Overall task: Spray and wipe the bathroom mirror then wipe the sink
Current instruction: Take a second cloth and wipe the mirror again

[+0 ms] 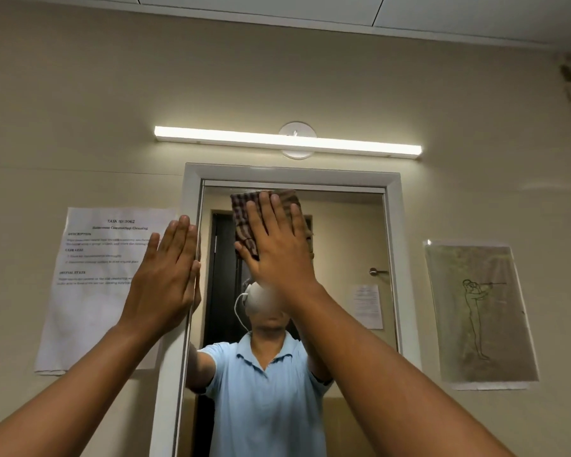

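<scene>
A white-framed mirror [350, 232] hangs on the beige wall in front of me. My right hand [276, 245] lies flat, fingers up, and presses a brown checked cloth [244, 219] against the upper left of the glass. My left hand [165, 278] is flat with its fingers together, resting against the mirror's left frame [192, 199], holding nothing. The mirror reflects a person in a light blue polo shirt and a door behind. The sink and any spray bottle are out of view.
A lit tube light [287, 142] is fixed just above the mirror. A printed task sheet [103, 285] is taped to the wall on the left, and a line drawing in a plastic sleeve [478, 311] on the right.
</scene>
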A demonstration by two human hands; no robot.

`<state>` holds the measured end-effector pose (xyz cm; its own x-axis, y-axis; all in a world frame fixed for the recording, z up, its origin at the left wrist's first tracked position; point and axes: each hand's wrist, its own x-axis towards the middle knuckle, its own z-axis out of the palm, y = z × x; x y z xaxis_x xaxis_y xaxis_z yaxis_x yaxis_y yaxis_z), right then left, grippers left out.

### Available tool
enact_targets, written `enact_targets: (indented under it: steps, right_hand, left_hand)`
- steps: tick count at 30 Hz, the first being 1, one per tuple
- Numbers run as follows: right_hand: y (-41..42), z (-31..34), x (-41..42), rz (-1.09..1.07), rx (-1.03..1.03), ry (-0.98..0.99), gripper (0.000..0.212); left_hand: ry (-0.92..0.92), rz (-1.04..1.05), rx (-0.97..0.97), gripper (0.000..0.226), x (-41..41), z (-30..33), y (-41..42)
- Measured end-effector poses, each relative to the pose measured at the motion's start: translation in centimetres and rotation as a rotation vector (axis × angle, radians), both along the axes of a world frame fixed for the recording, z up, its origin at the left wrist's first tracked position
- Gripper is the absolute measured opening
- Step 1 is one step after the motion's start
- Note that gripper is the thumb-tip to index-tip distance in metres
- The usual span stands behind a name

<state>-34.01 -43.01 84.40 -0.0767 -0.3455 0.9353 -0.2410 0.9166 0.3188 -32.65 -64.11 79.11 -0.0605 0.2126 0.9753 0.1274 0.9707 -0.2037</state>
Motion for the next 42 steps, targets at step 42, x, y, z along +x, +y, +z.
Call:
enact_targets:
  steps: [42]
  right_hand:
    - [-6.6, -2.4, 0.6, 0.109, 0.076, -0.053, 0.071]
  left_hand:
    - [-0.031, -0.092, -0.003, 0.065, 0.2, -0.4, -0.4]
